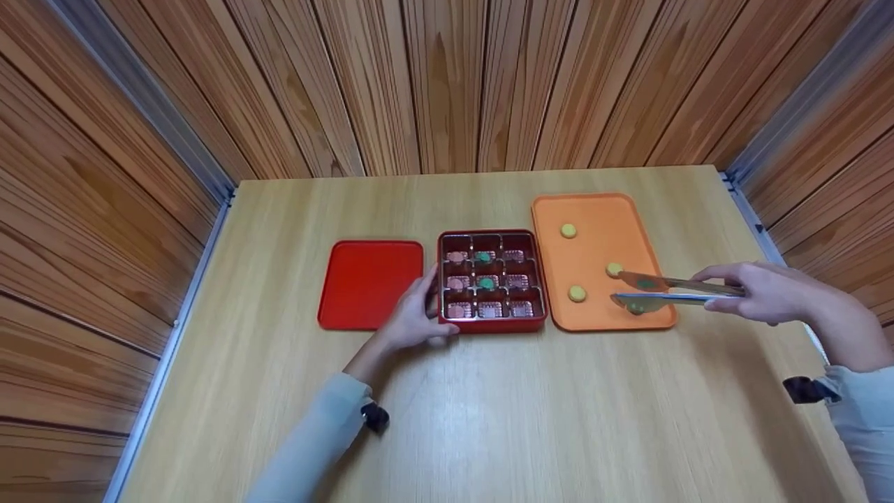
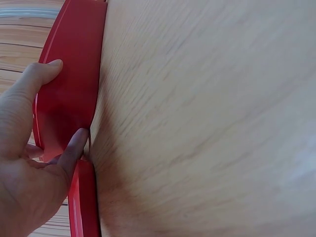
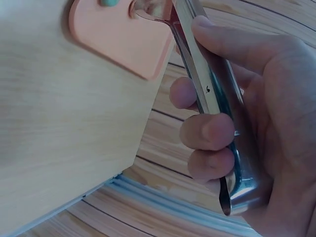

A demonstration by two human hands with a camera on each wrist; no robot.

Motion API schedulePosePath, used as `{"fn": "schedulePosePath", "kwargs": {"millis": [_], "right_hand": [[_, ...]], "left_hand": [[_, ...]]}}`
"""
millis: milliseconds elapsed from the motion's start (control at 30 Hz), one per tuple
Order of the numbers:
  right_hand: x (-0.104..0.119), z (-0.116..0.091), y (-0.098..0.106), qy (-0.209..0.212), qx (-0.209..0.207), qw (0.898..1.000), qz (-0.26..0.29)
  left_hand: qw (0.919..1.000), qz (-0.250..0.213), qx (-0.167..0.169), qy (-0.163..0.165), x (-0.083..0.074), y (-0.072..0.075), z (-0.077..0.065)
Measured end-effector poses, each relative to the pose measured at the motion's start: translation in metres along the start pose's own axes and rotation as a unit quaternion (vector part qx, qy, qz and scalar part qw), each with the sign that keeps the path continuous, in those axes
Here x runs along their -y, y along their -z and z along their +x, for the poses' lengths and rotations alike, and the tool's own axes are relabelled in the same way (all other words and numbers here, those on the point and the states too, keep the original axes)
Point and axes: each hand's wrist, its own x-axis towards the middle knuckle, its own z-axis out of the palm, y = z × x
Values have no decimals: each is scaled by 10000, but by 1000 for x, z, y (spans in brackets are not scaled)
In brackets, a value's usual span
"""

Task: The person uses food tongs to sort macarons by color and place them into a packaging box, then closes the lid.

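Our right hand (image 1: 772, 290) is clamped on the metal tongs (image 3: 203, 74), fingers wrapped around the arms and thumb along one side. The tips stand apart over the orange tray (image 1: 597, 209), one of them right by a yellow piece (image 1: 614, 270); we cannot tell whether they touch. Two more yellow pieces lie on the tray, and a green piece (image 1: 635, 308) shows partly beneath the tongs. The pieces look small, light and rounded, so they may slip from the smooth metal; we would take them around the middle, squeezing gently in case they crumble.

Our left hand (image 1: 412, 314) grips the red box (image 1: 499, 325) at its near left corner, thumb on the near wall. The box looks stiff but light enough to slide, so its outer walls suit bracing. Its left column holds pink pieces (image 1: 458, 283). Beyond our left hand lies a flat red lid (image 1: 370, 283).
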Motion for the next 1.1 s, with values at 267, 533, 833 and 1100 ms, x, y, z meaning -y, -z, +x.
{"fn": "schedulePosePath", "kwargs": {"millis": [267, 533, 833, 1100], "right_hand": [[-14, 0, -5, -172, 214, 9995, 146], [-20, 4, -7, -284, 367, 9988, 147], [-20, 9, -4, -336, 474, 9983, 64], [-25, 10, -5, -360, 552, 9975, 236]], "left_hand": [[10000, 34, -9, -49, 2, 0, 1], [9999, -20, -43, -93, 1, 0, 2], [9998, -78, -58, -164, 2, -1, 1], [9999, -110, -40, -101, 2, -2, 1]]}}
